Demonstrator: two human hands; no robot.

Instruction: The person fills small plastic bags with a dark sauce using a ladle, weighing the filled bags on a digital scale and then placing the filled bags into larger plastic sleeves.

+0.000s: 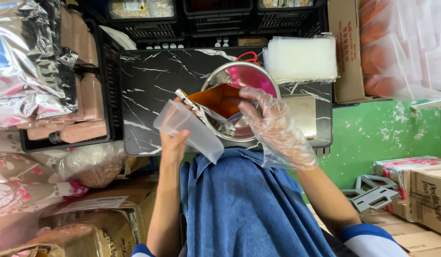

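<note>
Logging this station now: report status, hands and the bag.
Left hand grips clear plastic container. Gloved right hand at open foil bag of orange powder, over steel bowl on scale. Nothing in the way.

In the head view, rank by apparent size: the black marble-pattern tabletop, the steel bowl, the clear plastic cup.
1. Black marble-pattern tabletop
2. Steel bowl
3. Clear plastic cup, held in the left hand; nearer the camera, so its true size is unsure.

Left hand [174, 145] holds clear cup [188, 129]; gloved right hand [273, 126] reaches into steel bowl [239, 78].
</note>
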